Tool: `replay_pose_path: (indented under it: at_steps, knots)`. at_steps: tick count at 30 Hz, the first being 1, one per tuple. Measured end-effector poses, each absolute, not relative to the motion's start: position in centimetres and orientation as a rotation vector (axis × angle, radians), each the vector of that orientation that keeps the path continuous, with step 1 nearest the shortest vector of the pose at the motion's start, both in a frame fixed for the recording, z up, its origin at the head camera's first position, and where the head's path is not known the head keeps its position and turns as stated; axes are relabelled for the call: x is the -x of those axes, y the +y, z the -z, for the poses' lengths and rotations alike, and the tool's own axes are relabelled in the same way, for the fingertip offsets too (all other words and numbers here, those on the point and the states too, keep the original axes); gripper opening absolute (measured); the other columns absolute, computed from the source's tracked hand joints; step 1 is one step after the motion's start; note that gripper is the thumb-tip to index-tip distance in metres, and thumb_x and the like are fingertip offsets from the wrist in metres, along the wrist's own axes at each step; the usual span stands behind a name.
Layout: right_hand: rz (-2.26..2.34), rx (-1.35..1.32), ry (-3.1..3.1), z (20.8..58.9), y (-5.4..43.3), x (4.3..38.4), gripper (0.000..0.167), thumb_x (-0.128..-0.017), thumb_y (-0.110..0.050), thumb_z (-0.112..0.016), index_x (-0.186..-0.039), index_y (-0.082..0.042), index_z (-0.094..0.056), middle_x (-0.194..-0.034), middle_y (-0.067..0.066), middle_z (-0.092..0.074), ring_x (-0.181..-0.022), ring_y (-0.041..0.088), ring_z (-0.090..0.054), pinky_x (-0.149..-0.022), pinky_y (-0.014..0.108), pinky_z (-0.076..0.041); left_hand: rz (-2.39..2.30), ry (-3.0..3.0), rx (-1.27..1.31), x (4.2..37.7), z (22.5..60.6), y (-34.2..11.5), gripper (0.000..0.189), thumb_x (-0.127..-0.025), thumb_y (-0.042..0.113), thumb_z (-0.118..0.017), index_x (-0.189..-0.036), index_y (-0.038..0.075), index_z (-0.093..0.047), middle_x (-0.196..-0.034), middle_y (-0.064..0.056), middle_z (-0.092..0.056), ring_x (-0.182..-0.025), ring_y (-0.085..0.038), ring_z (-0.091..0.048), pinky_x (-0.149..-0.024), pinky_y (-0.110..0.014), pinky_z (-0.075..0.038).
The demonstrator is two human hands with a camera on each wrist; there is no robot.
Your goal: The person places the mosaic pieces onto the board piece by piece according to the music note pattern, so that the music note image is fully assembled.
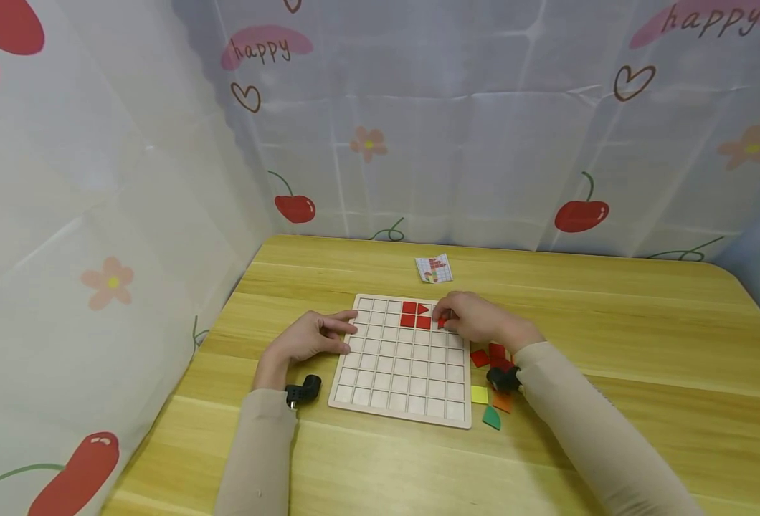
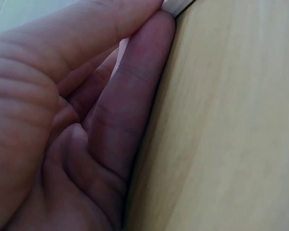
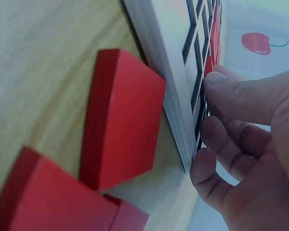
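A pale wooden grid board [image 1: 386, 365] lies on the table. My left hand [image 1: 312, 335] rests at its left edge, fingertips on the rim; in the left wrist view its thumb [image 2: 82, 38] and a finger meet at the board's edge. Over the upper right cells, my right hand [image 1: 477, 317] pinches a small red piece [image 1: 442, 323], mostly covered by the fingers. To its left, red squares [image 1: 409, 320] and a red triangle [image 1: 423, 309] sit in cells. The right wrist view shows the thumb [image 3: 241, 98] low over the grid.
Right of the board lie loose red pieces [image 1: 480, 358], a yellow one [image 1: 480, 395], an orange one [image 1: 502, 403] and a green quarter-round one [image 1: 492, 417]. A printed pattern card [image 1: 434, 269] lies behind the board. A patterned curtain [image 1: 444, 165] hangs along the table's back edge.
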State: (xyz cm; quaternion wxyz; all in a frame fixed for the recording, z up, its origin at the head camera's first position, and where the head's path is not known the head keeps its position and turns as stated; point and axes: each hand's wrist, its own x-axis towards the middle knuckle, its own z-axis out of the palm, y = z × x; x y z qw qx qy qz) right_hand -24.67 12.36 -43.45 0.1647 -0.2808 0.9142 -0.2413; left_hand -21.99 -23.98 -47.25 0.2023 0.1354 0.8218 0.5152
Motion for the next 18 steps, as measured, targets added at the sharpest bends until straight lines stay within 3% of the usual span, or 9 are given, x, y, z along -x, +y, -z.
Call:
replay_pose_path:
  at_steps: [8,18]
  knots:
    - [0.712,0.812,2.595,43.6,12.02,24.88,0.022,-0.1,-0.006,-0.065,-0.121,-0.01,-0.07,-0.108,0.002,-0.069,-0.095,0.019,-0.06,-0.092,0.039,-0.054,-1.441,2.297,-0.36,21.95,47.24,-23.92,0.034,-0.083,0.01,-0.087,-0.116,0.016,-0.081,-0.153,0.007,-0.056,-0.152,-0.016,-0.04,-0.085,-0.018,-0.052]
    - [0.746,0.755,2.636,43.42,11.57,24.85,0.011,-0.098,-0.008,-0.069,-0.108,-0.011,-0.073,-0.097,0.002,-0.07,-0.086,0.018,-0.058,-0.081,0.034,-0.052,-1.442,2.296,-0.367,22.08,47.32,-23.92,0.034,-0.083,0.009,-0.086,-0.116,0.015,-0.08,-0.154,0.005,-0.056,-0.153,-0.017,-0.038,-0.084,-0.018,-0.052]
